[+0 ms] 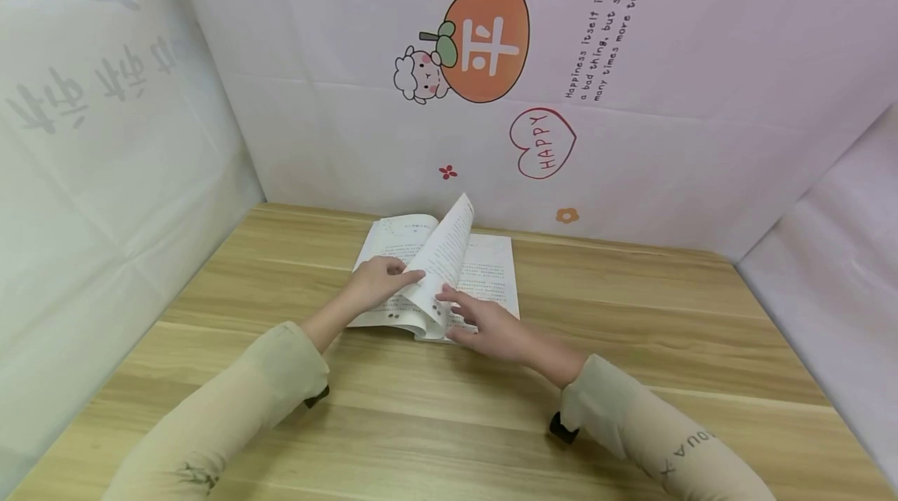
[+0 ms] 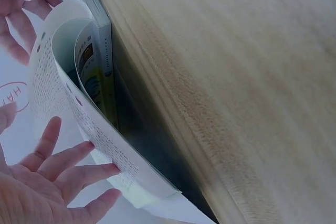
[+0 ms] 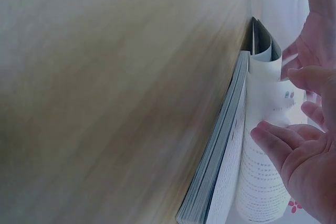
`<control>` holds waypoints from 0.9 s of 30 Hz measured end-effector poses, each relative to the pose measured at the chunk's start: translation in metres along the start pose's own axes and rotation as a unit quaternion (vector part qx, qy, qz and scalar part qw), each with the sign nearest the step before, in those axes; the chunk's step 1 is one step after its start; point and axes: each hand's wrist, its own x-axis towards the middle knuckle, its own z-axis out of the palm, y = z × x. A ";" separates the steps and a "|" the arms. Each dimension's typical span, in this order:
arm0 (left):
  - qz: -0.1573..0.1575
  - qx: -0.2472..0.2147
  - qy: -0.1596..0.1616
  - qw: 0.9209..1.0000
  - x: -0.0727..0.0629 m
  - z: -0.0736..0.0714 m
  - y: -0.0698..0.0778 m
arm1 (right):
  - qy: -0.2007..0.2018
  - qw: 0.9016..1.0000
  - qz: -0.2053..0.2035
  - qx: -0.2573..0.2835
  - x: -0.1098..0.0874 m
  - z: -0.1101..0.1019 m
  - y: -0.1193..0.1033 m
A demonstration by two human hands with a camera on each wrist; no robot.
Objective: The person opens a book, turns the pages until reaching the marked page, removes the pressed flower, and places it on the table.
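Note:
An open book (image 1: 491, 267) lies on the wooden table, one printed leaf (image 1: 449, 244) standing up from its middle. My left hand (image 1: 379, 283) is over the left-hand pages, its thumb extended toward the raised leaf. In the left wrist view the fingers (image 2: 79, 174) of this hand are spread, with fingertips against a printed page. On the other side, my right hand (image 1: 491, 326) is beside the raised leaf near its lower edge, fingers loosely bent. The right wrist view shows its fingertips (image 3: 260, 132) close to the curved leaf (image 3: 262, 166); contact is unclear.
The wood-grain table (image 1: 435, 415) extends in front of the book and to both sides. Behind the book rises a white printed cloth wall (image 1: 337, 135), with further cloth at left and right. Black wrist straps (image 1: 563, 428) show under the sleeves.

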 end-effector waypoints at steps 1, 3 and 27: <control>0.000 0.001 0.003 1.000 0.000 0.000 0.000 | -0.001 1.000 -0.002 0.000 0.000 0.001 0.000; 0.004 0.000 0.007 1.000 0.000 -0.001 0.001 | -0.003 1.000 -0.007 -0.003 0.000 0.003 0.000; -0.001 -0.059 0.045 0.997 0.002 -0.005 -0.007 | -0.026 0.997 -0.008 -0.072 -0.006 0.000 0.004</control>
